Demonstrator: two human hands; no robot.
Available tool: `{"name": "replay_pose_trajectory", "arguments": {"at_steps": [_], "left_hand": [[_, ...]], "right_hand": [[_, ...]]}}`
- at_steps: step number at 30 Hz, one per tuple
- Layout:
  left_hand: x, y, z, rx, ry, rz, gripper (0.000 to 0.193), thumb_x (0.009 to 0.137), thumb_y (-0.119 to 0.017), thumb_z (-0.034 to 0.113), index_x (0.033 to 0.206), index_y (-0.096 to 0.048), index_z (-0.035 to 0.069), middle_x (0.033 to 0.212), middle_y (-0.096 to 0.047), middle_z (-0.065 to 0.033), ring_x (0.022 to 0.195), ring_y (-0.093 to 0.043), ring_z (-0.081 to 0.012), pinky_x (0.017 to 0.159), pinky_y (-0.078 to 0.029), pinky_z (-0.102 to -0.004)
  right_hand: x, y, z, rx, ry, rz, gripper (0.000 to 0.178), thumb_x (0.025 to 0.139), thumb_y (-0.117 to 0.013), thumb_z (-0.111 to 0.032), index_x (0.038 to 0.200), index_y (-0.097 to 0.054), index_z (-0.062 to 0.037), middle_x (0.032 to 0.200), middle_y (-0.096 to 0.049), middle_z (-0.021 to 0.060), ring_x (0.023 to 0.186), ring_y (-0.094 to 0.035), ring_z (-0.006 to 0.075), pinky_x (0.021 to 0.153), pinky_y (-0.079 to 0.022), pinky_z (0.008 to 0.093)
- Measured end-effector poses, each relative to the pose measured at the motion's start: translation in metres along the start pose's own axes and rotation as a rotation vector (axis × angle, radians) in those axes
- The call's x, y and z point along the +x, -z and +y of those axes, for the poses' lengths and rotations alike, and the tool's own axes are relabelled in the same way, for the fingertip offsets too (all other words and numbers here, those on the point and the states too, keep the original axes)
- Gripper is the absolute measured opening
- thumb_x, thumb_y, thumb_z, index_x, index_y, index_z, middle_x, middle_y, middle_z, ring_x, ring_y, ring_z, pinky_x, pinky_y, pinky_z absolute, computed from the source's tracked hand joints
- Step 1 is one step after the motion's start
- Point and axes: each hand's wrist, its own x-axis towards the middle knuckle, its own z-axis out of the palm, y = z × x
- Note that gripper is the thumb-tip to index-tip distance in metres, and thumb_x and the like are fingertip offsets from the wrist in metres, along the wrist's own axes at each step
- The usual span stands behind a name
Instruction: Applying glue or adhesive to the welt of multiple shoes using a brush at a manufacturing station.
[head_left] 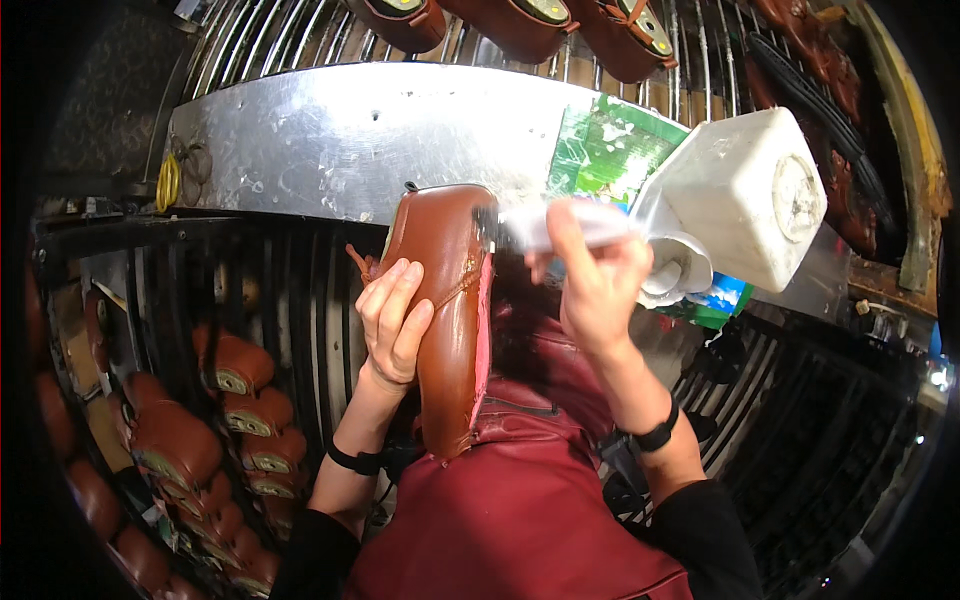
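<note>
My left hand (393,318) grips a brown leather shoe upper on its last (447,290), held upright with the toe up and the pink bottom edge turned to the right. My right hand (592,285) holds a brush with a pale handle (560,225). Its dark bristle tip touches the upper right edge of the shoe near the toe. Both wrists wear black bands. A dark red apron (520,500) covers my lap below the shoe.
A white plastic jug (745,195) sits to the right on a metal shelf (330,140), beside a green packet (605,145). More brown shoes hang above (520,20) and fill wire racks at lower left (200,430). Dark wire racking runs right (820,400).
</note>
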Motion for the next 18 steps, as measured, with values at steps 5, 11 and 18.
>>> {"name": "replay_pose_trajectory", "arguments": {"at_steps": [5, 11, 18], "left_hand": [[-0.001, 0.000, 0.000, -0.004, 0.010, 0.022, 0.038, 0.093, -0.067, 0.005, 0.130, -0.055, 0.005, 0.137, -0.063, -0.0240, 0.124, -0.062, -0.0388, 0.101, -0.052, -0.0474], [0.010, -0.002, 0.002, -0.031, 0.013, 0.054, 0.036, 0.094, -0.065, 0.008, 0.130, -0.059, 0.003, 0.139, -0.063, -0.0236, 0.125, -0.062, -0.0383, 0.104, -0.051, -0.0465], [0.017, 0.005, 0.009, 0.012, 0.021, 0.021, 0.043, 0.093, -0.068, 0.010, 0.134, -0.059, 0.001, 0.140, -0.063, -0.0218, 0.126, -0.061, -0.0362, 0.107, -0.049, -0.0459]], "right_hand": [[0.034, -0.008, 0.000, 0.020, -0.027, 0.008, 0.019, 0.100, -0.073, -0.013, 0.100, -0.071, 0.0056, 0.083, -0.073, 0.0110, 0.062, -0.068, 0.0166, 0.051, -0.052, 0.0286], [-0.054, 0.013, -0.037, -0.017, -0.108, -0.204, 0.016, 0.097, -0.074, -0.010, 0.097, -0.075, 0.0057, 0.081, -0.074, 0.0111, 0.061, -0.067, 0.0148, 0.052, -0.053, 0.0280], [-0.136, 0.018, -0.074, -0.304, 0.383, -0.652, 0.024, 0.072, -0.082, 0.006, 0.095, -0.075, 0.0088, 0.086, -0.075, 0.0186, 0.079, -0.075, 0.0293, 0.069, -0.063, 0.0376]]}}
